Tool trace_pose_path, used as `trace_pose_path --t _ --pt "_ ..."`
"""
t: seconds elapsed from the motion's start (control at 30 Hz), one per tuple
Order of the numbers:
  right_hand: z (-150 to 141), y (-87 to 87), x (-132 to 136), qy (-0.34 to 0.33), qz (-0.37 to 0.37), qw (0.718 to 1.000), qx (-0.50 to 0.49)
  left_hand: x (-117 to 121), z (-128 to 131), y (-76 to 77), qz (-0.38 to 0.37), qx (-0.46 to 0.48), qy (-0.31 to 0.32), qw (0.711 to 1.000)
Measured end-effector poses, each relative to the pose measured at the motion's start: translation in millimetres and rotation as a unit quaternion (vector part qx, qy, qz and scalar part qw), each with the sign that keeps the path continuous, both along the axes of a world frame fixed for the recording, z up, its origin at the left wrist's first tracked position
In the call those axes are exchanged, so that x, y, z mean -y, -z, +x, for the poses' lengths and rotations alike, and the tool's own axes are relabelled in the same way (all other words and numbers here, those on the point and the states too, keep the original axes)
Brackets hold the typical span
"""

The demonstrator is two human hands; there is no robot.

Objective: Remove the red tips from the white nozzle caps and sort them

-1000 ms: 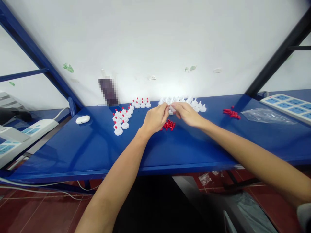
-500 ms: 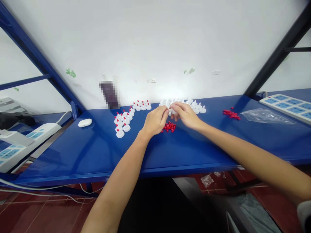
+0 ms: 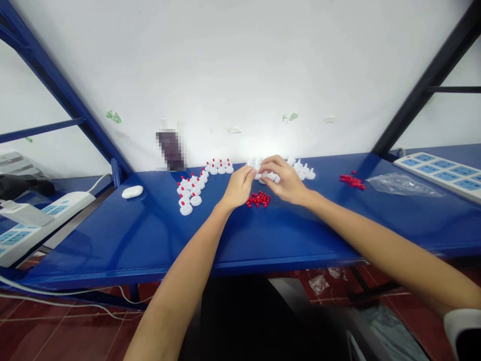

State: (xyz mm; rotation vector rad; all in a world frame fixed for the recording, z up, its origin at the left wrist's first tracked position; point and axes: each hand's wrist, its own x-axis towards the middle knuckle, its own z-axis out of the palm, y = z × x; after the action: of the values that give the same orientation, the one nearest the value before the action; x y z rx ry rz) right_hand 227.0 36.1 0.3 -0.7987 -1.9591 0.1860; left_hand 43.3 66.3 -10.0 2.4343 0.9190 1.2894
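My left hand [image 3: 239, 186] is closed, thumb pressed against the curled fingers; whatever it may hold is hidden. Facing it, my right hand [image 3: 284, 180] curves its thumb and fingers around a white nozzle cap [image 3: 265, 174], partly covered by the fingers. Just below the hands lies a pile of small red tip caps [image 3: 258, 199]. Behind them stand several white nozzle caps [image 3: 308, 173] without red tips, partly hidden by my right hand. To the left, white nozzle caps with red tips [image 3: 195, 200] stand in rows on the blue table.
A white earbud case [image 3: 132, 192] lies at the table's left. On the right are a second red pile [image 3: 352, 181], a clear plastic bag [image 3: 400, 184] and a power strip [image 3: 443, 170]. A pixelated dark object [image 3: 172, 150] leans against the wall.
My right hand has turned, its fingers now bent around the white nozzle cap. Earlier the fingertips of both hands met with a bit of red between them. The view has shifted slightly.
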Motion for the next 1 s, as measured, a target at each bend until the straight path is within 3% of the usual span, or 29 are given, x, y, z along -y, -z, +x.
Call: trace_pose_path --t 0.1,0.2,0.27,0.33,0.4,0.43,0.57,0.73,0.83,0.93,1.0 --pt "0.2 -2.5 2.0 0.004 0.006 1.0 0.005 1.5 1.1 0.2 -0.013 -0.001 0.014 1.0" --pt "-0.8 -5.4 -1.2 -0.019 -0.15 0.986 -0.072 3.8 2.0 -0.3 0.019 -0.019 0.019 0.999" --pt "-1.5 -6.2 -4.8 -0.06 -0.29 0.942 -0.156 5.9 1.7 -1.0 0.048 -0.04 0.024 0.998" --pt "-1.6 -6.2 -7.5 -0.095 -0.412 0.876 -0.231 8.0 0.0 -2.1 0.067 -0.065 0.025 0.995" --pt "-1.4 -5.9 -8.2 -0.107 -0.482 0.828 -0.267 9.6 -2.6 -3.2 0.076 -0.093 0.016 0.993" --pt "-1.4 -5.8 -7.7 -0.105 -0.496 0.819 -0.27 10.2 -3.9 -3.6 0.077 -0.108 0.009 0.991" --pt "-3.6 -6.4 -2.6 -0.092 -0.482 0.834 -0.251 12.0 -4.2 -3.4 0.083 -0.174 -0.036 0.981" --pt "-10.9 -7.2 3.2 -0.055 -0.515 0.818 -0.252 14.3 2.1 -2.1 0.099 -0.229 -0.099 0.963" --pt "-14.3 -5.7 4.5 -0.039 -0.437 0.87 -0.226 14.9 1.7 -3.3 0.09 -0.24 -0.132 0.958" --pt "-14.0 -4.0 5.4 -0.026 -0.284 0.948 -0.14 14.3 -0.5 -4.5 0.079 -0.242 -0.154 0.955" --pt "-10.9 -3.6 5.7 -0.015 -0.167 0.984 -0.056 13.2 -2.0 -4.2 0.079 -0.25 -0.154 0.953"
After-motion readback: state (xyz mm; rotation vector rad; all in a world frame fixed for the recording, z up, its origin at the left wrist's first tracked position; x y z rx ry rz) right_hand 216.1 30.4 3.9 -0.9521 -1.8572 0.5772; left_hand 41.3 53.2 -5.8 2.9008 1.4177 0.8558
